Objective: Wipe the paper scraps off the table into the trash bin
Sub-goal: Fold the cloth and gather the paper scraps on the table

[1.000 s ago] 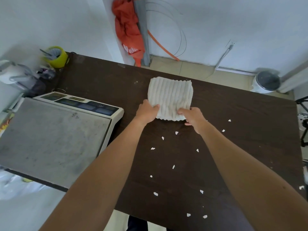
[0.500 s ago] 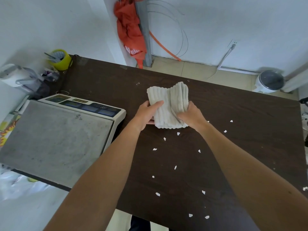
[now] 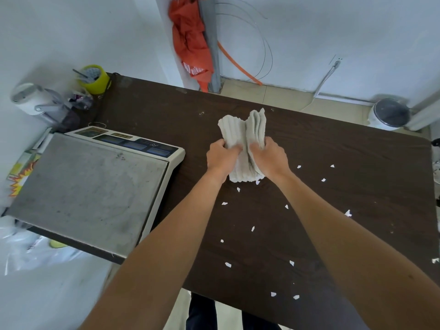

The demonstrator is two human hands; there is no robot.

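Note:
A ribbed white cloth is bunched up at the middle of the dark wooden table. My left hand grips its left side and my right hand grips its right side, the two hands close together. Several small white paper scraps lie scattered on the table in front of the cloth and off to the right. A white trash bin with a dark inside stands on the floor beyond the table's far right corner.
A large grey weighing scale fills the table's left part. A yellow tape roll and small clutter sit at the far left corner. An orange cloth hangs on a pipe behind the table. Plastic bags lie lower left.
The cloth lay flat a second ago. My hands have pushed its two sides together, folding and bunching it between them. The scraps have not moved.

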